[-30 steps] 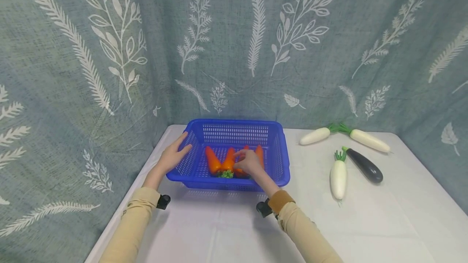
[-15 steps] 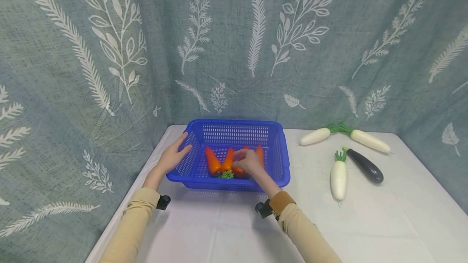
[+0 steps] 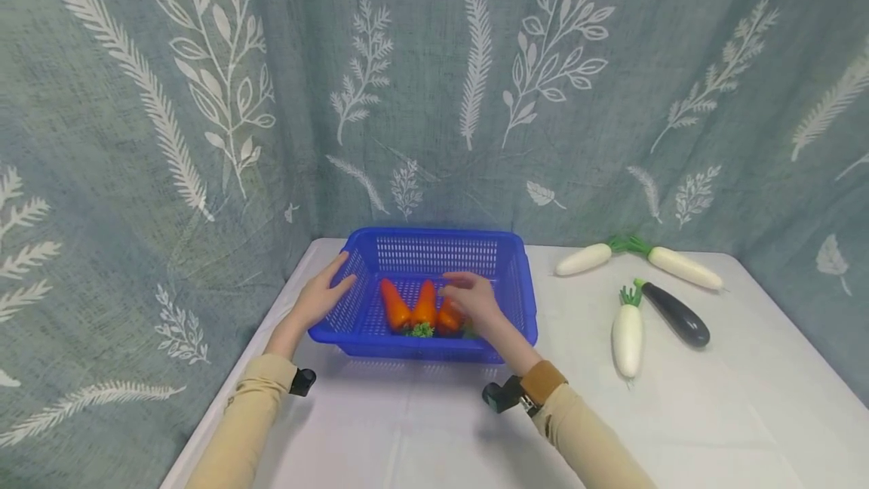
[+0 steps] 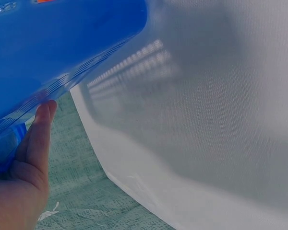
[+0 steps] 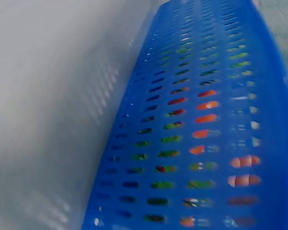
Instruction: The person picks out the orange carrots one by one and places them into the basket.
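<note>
A blue perforated plastic basket (image 3: 434, 349) stands on the white table with several orange carrots (image 3: 395, 308) in it, their green tops (image 3: 422, 330) toward the near wall. My left hand (image 3: 317, 299) rests at the basket's left side. In the left wrist view its straight fingers (image 4: 38, 139) lie along the outer wall. Inside the basket, my right hand (image 3: 475, 302) hovers over the carrots on the right with loosely bent fingers, nothing seen in its grasp, and hides part of them. In the right wrist view, orange and green show through the basket wall (image 5: 182, 120).
On the right of the table lie white radishes with green leaves: one at the back (image 3: 585, 259), another beyond it (image 3: 686, 268) and one nearer (image 3: 627, 338). A dark eggplant (image 3: 677, 314) lies beside the nearest. A patterned green curtain (image 3: 434, 96) hangs behind and at the left.
My right hand has shifted slightly right, covering the rightmost carrot's tip and showing more of the third carrot. My left hand has stayed at the basket. The head view has tilted a little.
</note>
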`<state>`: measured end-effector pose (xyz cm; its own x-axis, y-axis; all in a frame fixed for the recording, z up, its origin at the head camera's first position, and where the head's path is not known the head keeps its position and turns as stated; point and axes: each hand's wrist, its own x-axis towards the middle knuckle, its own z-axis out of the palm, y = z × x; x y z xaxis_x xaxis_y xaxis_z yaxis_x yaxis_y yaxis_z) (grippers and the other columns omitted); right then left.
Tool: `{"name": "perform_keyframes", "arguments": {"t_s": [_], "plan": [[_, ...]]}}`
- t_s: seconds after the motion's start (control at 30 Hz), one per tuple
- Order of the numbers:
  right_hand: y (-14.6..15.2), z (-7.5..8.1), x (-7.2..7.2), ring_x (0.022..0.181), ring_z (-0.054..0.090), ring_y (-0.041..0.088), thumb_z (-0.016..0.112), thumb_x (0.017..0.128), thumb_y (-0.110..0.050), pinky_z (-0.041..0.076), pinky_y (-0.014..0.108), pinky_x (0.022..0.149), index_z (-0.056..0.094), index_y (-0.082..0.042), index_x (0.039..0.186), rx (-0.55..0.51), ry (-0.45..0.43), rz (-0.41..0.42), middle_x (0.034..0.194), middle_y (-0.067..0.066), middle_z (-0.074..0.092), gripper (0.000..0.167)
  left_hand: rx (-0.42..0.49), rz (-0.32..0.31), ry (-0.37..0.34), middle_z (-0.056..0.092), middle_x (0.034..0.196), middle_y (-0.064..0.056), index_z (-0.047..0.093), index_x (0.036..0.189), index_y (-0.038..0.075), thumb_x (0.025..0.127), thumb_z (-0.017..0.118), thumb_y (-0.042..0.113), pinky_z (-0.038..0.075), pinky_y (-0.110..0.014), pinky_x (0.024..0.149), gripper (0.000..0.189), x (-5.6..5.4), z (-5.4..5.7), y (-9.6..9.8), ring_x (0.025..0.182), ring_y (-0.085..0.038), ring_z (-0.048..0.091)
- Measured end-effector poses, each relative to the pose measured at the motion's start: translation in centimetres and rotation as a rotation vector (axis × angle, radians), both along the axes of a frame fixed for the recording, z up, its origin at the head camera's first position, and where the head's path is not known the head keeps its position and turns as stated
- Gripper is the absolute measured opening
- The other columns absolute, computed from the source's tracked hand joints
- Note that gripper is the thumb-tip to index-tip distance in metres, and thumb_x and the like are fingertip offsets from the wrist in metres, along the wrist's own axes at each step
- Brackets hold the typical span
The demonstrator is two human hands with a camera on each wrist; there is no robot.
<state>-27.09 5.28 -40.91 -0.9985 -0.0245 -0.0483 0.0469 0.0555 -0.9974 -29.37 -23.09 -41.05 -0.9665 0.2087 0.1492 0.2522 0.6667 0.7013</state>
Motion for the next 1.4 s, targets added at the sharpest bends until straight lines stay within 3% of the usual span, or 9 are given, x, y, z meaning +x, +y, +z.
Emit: {"name": "perform_keyframes", "arguments": {"t_s": [0.23,0.5,0.7,0.8,0.93,1.03,1.17,1.4], "plan": [[2.7,1.8,0.4,0.113,0.06,0.039,0.063,0.093,-0.009,0.048,0.047,0.099,0.059,0.003,0.129,-0.025,-0.016,0.06,0.125,0.023,0.061,0.038,-0.006,0.01,-0.001,0.022,0.156,-0.027,0.021,0.153,-0.001,0.106,0.042,0.027,0.02,-0.06,0.114,0.059,-0.2,0.0,0.1,0.141,-0.047,0.022],[8.3,3.5,1.3,0.116,0.058,0.035,0.057,0.097,-0.01,0.045,0.046,0.103,0.05,0.009,0.135,-0.004,0.088,0.154,0.131,0.027,0.054,0.043,0.003,0.016,0.011,0.022,0.156,-0.026,0.022,0.153,-0.001,0.105,0.043,0.027,0.02,-0.059,0.115,0.059,-0.4,-0.2,0.1,0.141,-0.046,0.022],[12.2,3.8,1.7,0.116,0.059,0.031,0.056,0.099,-0.014,0.047,0.04,0.102,0.045,0.009,0.139,0.063,0.135,0.147,0.134,0.029,0.052,0.047,0.004,0.015,0.027,0.021,0.156,-0.026,0.023,0.153,-0.002,0.106,0.042,0.026,0.019,-0.058,0.115,0.058,-0.6,-0.3,-0.2,0.142,-0.045,0.021],[14.0,3.8,1.8,0.107,0.062,0.017,0.056,0.1,-0.017,0.048,0.035,0.1,0.043,0.009,0.14,0.07,0.152,0.114,0.123,0.02,0.059,0.049,0.003,0.018,0.035,0.022,0.156,-0.027,0.024,0.152,-0.003,0.106,0.042,0.026,0.019,-0.057,0.115,0.058,-0.6,-0.2,-0.3,0.142,-0.045,0.021],[16.5,3.7,1.9,0.095,0.063,0.003,0.058,0.1,-0.019,0.05,0.027,0.096,0.042,0.008,0.141,0.052,0.146,0.069,0.106,-0.005,0.063,0.051,0.003,0.032,0.05,0.025,0.154,-0.027,0.026,0.152,-0.003,0.105,0.043,0.025,0.02,-0.056,0.115,0.057,-0.6,-0.3,-0.4,0.141,-0.045,0.024],[18.3,3.8,1.9,0.094,0.062,0.001,0.058,0.099,-0.021,0.05,0.022,0.094,0.041,0.007,0.142,0.042,0.114,0.043,0.102,-0.013,0.061,0.054,-0.007,0.056,0.066,0.03,0.153,-0.027,0.03,0.151,-0.002,0.105,0.043,0.025,0.023,-0.056,0.114,0.055,-0.6,-0.4,-0.4,0.139,-0.045,0.028],[20.8,3.9,1.8,0.096,0.061,0.0,0.058,0.1,-0.026,0.049,0.022,0.095,0.035,0.006,0.146,0.074,0.069,0.036,0.106,-0.014,0.058,0.061,-0.037,0.107,0.11,0.037,0.15,-0.025,0.035,0.149,0.0,0.104,0.045,0.025,0.029,-0.059,0.111,0.053,-0.5,-0.4,-0.4,0.136,-0.046,0.035],[26.4,2.9,2.4,0.096,0.059,-0.006,0.053,0.102,-0.03,0.048,0.02,0.094,0.027,0.007,0.149,0.18,0.049,0.031,0.111,-0.015,0.053,0.066,-0.061,0.291,0.244,0.052,0.138,-0.022,0.048,0.141,0.002,0.102,0.047,0.024,0.049,-0.059,0.087,0.045,-0.1,-0.4,0.1,0.107,-0.042,0.062]]}}
